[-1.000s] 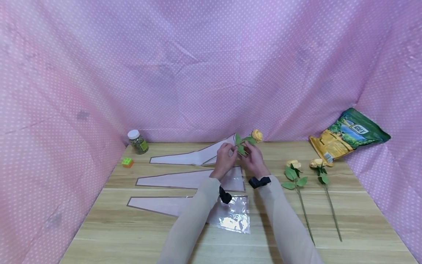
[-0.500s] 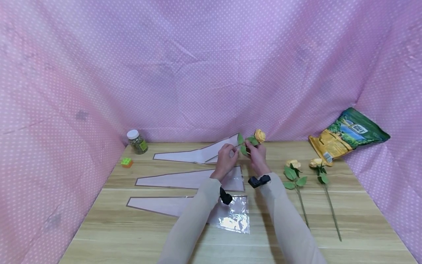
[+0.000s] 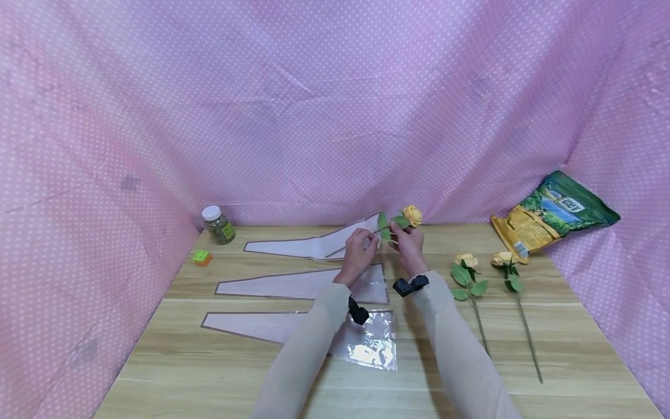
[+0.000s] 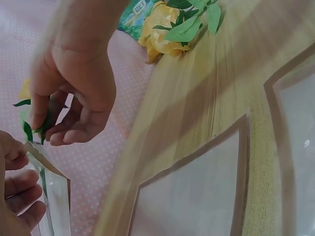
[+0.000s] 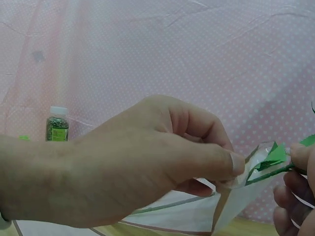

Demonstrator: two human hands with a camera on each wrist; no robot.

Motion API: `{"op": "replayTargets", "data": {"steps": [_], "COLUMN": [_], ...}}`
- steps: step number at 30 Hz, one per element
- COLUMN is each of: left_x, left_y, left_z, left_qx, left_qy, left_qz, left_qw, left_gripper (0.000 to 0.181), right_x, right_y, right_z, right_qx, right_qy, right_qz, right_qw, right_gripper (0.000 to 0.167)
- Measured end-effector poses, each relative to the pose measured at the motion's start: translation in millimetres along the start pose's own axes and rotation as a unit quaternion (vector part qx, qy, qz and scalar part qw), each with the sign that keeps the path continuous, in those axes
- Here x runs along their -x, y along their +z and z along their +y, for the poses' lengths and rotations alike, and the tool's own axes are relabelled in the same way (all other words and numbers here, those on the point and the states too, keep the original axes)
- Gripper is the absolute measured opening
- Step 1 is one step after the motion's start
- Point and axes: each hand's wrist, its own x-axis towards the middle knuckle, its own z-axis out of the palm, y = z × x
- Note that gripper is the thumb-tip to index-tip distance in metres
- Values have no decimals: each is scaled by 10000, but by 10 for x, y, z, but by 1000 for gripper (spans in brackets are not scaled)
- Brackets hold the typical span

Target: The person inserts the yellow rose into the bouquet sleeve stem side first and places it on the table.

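Note:
My right hand (image 3: 409,247) pinches a yellow rose (image 3: 413,215) by its stem, just below the bloom and near the green leaves. The stem runs leftward into the mouth of a tapered white bouquet sleeve (image 3: 293,249) with a brown border, which is raised at its wide end. My left hand (image 3: 358,253) pinches that sleeve's open edge between thumb and fingers. Seen from the right wrist, a green leaf (image 5: 275,155) lies at the clear film of the mouth. In the left wrist view the stem shows through the sleeve (image 4: 59,196).
Two flat bouquet sleeves, a middle one (image 3: 282,285) and a near one (image 3: 246,325), lie on the wooden table (image 3: 183,366). Two more roses, one (image 3: 466,261) beside another (image 3: 503,259), lie right. A green-yellow bag (image 3: 557,212), a lidded jar (image 3: 218,225) and small blocks (image 3: 202,258) stand farther out.
Both hands, the rose and the far sleeve have shifted slightly to the right since one second ago. Over the last half second little differs; both grips are kept.

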Motion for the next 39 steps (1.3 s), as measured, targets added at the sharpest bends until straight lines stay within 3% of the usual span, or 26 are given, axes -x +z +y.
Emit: {"op": "replayTargets", "data": {"steps": [6, 12, 18, 31, 36, 39], "left_x": [-9, -32, -46, -88, -99, -95], "left_y": [-6, -12, -23, -18, 1, 10], "left_z": [15, 17, 37, 228, 236, 224], "left_qx": [25, -23, -108, -1028, -1125, -1168], "left_qy": [-42, -104, -104, -212, -147, -148], "left_qz": [-57, -96, -88, -16, 149, 178], "left_qw": [10000, 9999, 9998, 9945, 9934, 9929], "left_gripper": [10, 9, 9, 10, 10, 10], "right_x": [15, 4, 19, 3, 7, -1], "right_y": [44, 23, 35, 130, 143, 123], "right_z": [-16, 58, 91, 192, 205, 197], "right_qx": [241, 289, 314, 348, 382, -60], "right_qy": [-119, -228, -366, -976, -902, -605], "right_qz": [160, -33, -72, 328, 314, 110], "right_qw": [9995, 9993, 9988, 9941, 9947, 9981], "right_gripper": [22, 20, 32, 29, 32, 22]}}
